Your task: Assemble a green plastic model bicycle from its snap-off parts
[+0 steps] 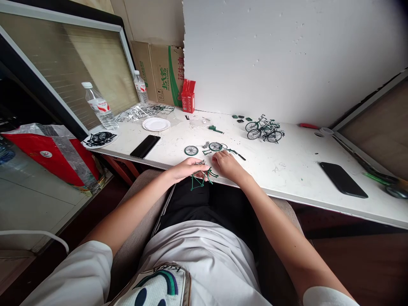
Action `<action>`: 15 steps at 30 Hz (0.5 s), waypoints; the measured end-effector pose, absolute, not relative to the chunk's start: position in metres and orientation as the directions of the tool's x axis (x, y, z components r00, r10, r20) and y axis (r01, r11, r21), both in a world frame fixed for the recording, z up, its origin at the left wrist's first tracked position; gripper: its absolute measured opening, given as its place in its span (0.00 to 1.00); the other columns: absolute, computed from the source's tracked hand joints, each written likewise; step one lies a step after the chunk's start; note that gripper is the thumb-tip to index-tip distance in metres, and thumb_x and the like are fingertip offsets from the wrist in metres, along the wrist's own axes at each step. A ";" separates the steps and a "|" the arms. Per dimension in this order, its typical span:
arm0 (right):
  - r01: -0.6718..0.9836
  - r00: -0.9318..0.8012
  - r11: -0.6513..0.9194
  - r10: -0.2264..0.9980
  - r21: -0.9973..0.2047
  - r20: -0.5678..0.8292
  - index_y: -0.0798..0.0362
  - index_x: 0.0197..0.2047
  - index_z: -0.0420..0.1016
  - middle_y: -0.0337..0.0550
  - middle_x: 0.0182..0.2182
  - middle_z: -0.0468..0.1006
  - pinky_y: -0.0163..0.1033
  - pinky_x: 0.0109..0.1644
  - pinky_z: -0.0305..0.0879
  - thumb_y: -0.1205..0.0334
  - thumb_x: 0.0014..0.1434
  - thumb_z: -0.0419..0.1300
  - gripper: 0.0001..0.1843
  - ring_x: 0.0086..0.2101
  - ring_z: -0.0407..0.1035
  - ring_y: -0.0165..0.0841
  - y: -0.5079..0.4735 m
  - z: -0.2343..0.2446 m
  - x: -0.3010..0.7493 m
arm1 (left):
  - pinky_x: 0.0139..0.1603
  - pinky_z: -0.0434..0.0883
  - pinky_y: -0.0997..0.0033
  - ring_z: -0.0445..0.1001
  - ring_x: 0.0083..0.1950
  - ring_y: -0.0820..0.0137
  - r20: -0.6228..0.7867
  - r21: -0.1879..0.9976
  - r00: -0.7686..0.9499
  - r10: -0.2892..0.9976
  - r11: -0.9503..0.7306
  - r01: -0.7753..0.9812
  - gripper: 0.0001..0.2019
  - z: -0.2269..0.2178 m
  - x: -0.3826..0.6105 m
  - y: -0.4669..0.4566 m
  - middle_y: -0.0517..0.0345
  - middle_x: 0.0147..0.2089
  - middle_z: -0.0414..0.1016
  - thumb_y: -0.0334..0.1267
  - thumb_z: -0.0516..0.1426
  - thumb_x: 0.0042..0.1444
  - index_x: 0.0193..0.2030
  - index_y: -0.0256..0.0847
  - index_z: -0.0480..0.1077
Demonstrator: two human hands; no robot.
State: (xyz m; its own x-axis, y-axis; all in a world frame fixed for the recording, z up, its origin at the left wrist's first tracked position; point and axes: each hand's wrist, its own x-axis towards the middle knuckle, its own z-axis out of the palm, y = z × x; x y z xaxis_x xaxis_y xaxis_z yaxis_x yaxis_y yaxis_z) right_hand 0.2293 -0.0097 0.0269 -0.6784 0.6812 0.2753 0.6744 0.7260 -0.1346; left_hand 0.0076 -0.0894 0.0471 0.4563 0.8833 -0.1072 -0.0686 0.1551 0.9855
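Note:
My left hand (190,169) is closed on a small green model bicycle frame (198,182), held just off the table's front edge above my lap. At the table edge, my right hand (225,163) rests with its fingers bent down by the small parts; whether anything is between its fingertips is hidden. Two toy spoked wheels lie near it: a left wheel (191,150) and a right wheel (215,146). Between them is a small green part (207,152). A thin green and black piece (237,154) lies right of the right hand.
Assembled model bicycles (264,128) stand at back right. Phones lie left (145,147) and right (343,179). A white plate (156,124), a plate of black parts (100,139), water bottles (101,106), a red box (188,97) and a carton (159,74) occupy the left side.

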 end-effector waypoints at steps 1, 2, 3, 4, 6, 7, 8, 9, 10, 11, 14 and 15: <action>0.682 -0.680 0.722 0.684 -0.117 0.263 0.59 0.48 0.75 0.61 0.42 0.80 0.50 0.52 0.62 0.62 0.76 0.52 0.12 0.47 0.68 0.50 -0.011 0.028 0.228 | 0.49 0.76 0.66 0.83 0.39 0.67 -0.110 0.985 0.455 0.884 0.157 -0.068 0.22 0.047 0.008 -0.089 0.46 0.42 0.83 0.52 0.71 0.57 0.41 0.32 0.79; 0.684 -0.682 0.721 0.685 -0.107 0.255 0.59 0.48 0.75 0.62 0.43 0.80 0.50 0.52 0.62 0.62 0.75 0.52 0.12 0.47 0.68 0.51 -0.013 0.030 0.228 | 0.49 0.76 0.66 0.83 0.39 0.67 -0.112 0.985 0.454 0.884 0.158 -0.066 0.22 0.048 0.008 -0.090 0.47 0.42 0.83 0.52 0.71 0.57 0.41 0.32 0.79; 0.685 -0.684 0.721 0.685 -0.102 0.250 0.59 0.48 0.76 0.62 0.43 0.80 0.50 0.51 0.62 0.62 0.75 0.53 0.12 0.48 0.68 0.51 -0.014 0.031 0.227 | 0.49 0.76 0.66 0.83 0.39 0.67 -0.114 0.985 0.453 0.884 0.160 -0.065 0.21 0.048 0.008 -0.090 0.47 0.41 0.83 0.52 0.71 0.57 0.41 0.32 0.79; 0.686 -0.684 0.721 0.686 -0.099 0.248 0.59 0.48 0.76 0.63 0.43 0.81 0.50 0.51 0.62 0.62 0.75 0.53 0.12 0.48 0.68 0.51 -0.015 0.033 0.227 | 0.49 0.76 0.66 0.83 0.39 0.67 -0.114 0.985 0.452 0.885 0.160 -0.065 0.21 0.048 0.008 -0.090 0.47 0.41 0.83 0.52 0.71 0.57 0.41 0.32 0.78; 0.686 -0.684 0.720 0.687 -0.102 0.245 0.59 0.47 0.77 0.62 0.43 0.81 0.50 0.51 0.62 0.62 0.75 0.54 0.12 0.48 0.69 0.52 -0.015 0.034 0.226 | 0.49 0.76 0.65 0.83 0.39 0.67 -0.109 0.985 0.452 0.885 0.157 -0.069 0.21 0.049 0.009 -0.090 0.48 0.41 0.83 0.51 0.71 0.57 0.41 0.32 0.78; 0.686 -0.683 0.720 0.687 -0.107 0.247 0.59 0.47 0.77 0.62 0.43 0.81 0.50 0.51 0.62 0.62 0.75 0.54 0.12 0.48 0.69 0.51 -0.015 0.035 0.227 | 0.49 0.76 0.66 0.83 0.39 0.67 -0.105 0.986 0.454 0.885 0.153 -0.070 0.21 0.049 0.009 -0.090 0.48 0.41 0.83 0.51 0.71 0.57 0.41 0.32 0.78; 0.685 -0.682 0.720 0.688 -0.113 0.249 0.59 0.47 0.77 0.62 0.43 0.81 0.49 0.51 0.62 0.63 0.75 0.54 0.12 0.48 0.69 0.51 -0.015 0.035 0.227 | 0.48 0.76 0.66 0.83 0.38 0.67 -0.102 0.986 0.458 0.883 0.149 -0.069 0.21 0.048 0.008 -0.090 0.48 0.41 0.83 0.51 0.71 0.57 0.41 0.32 0.78; 0.682 -0.683 0.722 0.686 -0.120 0.251 0.59 0.47 0.78 0.61 0.42 0.81 0.49 0.51 0.62 0.63 0.75 0.55 0.11 0.48 0.69 0.51 -0.015 0.036 0.227 | 0.48 0.75 0.66 0.82 0.38 0.67 -0.099 0.987 0.464 0.880 0.146 -0.067 0.21 0.048 0.008 -0.090 0.47 0.41 0.83 0.51 0.71 0.57 0.41 0.32 0.79; 0.677 -0.685 0.725 0.684 -0.126 0.251 0.59 0.47 0.78 0.60 0.42 0.81 0.48 0.51 0.62 0.63 0.74 0.55 0.11 0.47 0.70 0.50 -0.015 0.037 0.228 | 0.47 0.75 0.66 0.82 0.37 0.67 -0.098 0.988 0.470 0.877 0.144 -0.063 0.21 0.047 0.008 -0.090 0.47 0.41 0.83 0.51 0.70 0.57 0.41 0.32 0.79; 0.671 -0.689 0.729 0.680 -0.132 0.251 0.58 0.46 0.79 0.60 0.42 0.81 0.48 0.50 0.63 0.64 0.74 0.55 0.11 0.47 0.70 0.50 -0.015 0.039 0.228 | 0.46 0.75 0.66 0.82 0.37 0.67 -0.096 0.988 0.476 0.874 0.141 -0.060 0.21 0.047 0.007 -0.090 0.47 0.41 0.83 0.51 0.70 0.57 0.41 0.32 0.79; 0.638 -0.711 0.754 0.655 -0.157 0.256 0.57 0.44 0.80 0.58 0.40 0.82 0.47 0.49 0.63 0.66 0.73 0.56 0.11 0.45 0.71 0.49 -0.015 0.044 0.229 | 0.45 0.75 0.67 0.82 0.37 0.67 -0.087 0.989 0.479 0.874 0.132 -0.061 0.20 0.045 0.006 -0.089 0.48 0.41 0.82 0.50 0.70 0.58 0.40 0.32 0.79; 0.624 -0.719 0.764 0.644 -0.166 0.261 0.57 0.43 0.81 0.57 0.39 0.82 0.47 0.49 0.64 0.67 0.72 0.57 0.10 0.44 0.71 0.48 -0.015 0.046 0.230 | 0.45 0.75 0.67 0.82 0.37 0.67 -0.084 0.990 0.474 0.876 0.129 -0.062 0.19 0.044 0.006 -0.089 0.48 0.40 0.82 0.50 0.70 0.57 0.40 0.32 0.78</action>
